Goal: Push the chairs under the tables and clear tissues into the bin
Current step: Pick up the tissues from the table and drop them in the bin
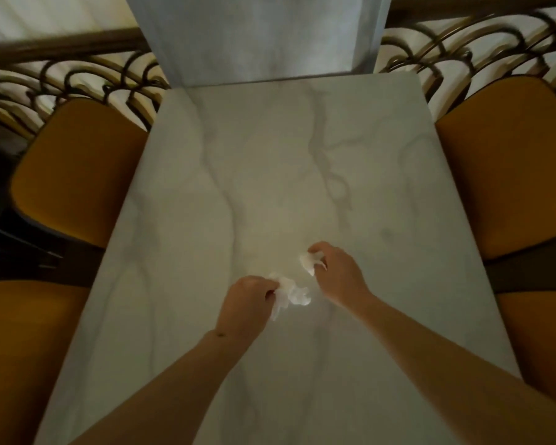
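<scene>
A white marble table (270,155) fills the middle of the head view. My left hand (244,303) is shut on a crumpled white tissue (291,292) that trails to the right of its fingers. Just up and to the right, my right hand (337,274) pinches a smaller crumpled tissue (308,261) between thumb and fingers. Both tissues are at the table's surface. Mustard-yellow chairs stand on both sides, their seats partly under the table edges: two on the left (77,175) (23,348) and two on the right (507,168) (543,342). No bin is in view.
A grey-white pillar (257,36) rises at the table's far end. A dark metal railing with curved scrollwork (77,78) runs behind the chairs on both sides.
</scene>
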